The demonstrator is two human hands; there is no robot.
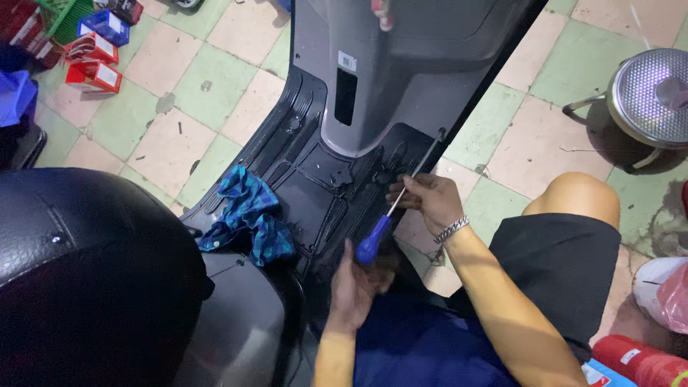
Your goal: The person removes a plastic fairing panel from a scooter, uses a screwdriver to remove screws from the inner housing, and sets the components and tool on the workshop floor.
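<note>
A long screwdriver [401,193] with a blue handle slants across the black scooter floorboard [315,179], its tip at the floorboard's right edge by the grey leg shield [387,79]. My right hand [430,201], with a metal bracelet on the wrist, pinches the steel shaft just above the handle. My left hand [355,283] comes up from below and cups the butt of the blue handle, thumb raised beside it; its fingers are blurred.
A blue checked cloth [251,215] lies on the floorboard's left side. The black seat [86,272] fills the lower left. A metal pot with a perforated lid [652,97] stands at the right, red and blue boxes [93,50] at the top left, a red cylinder [638,358] at the bottom right.
</note>
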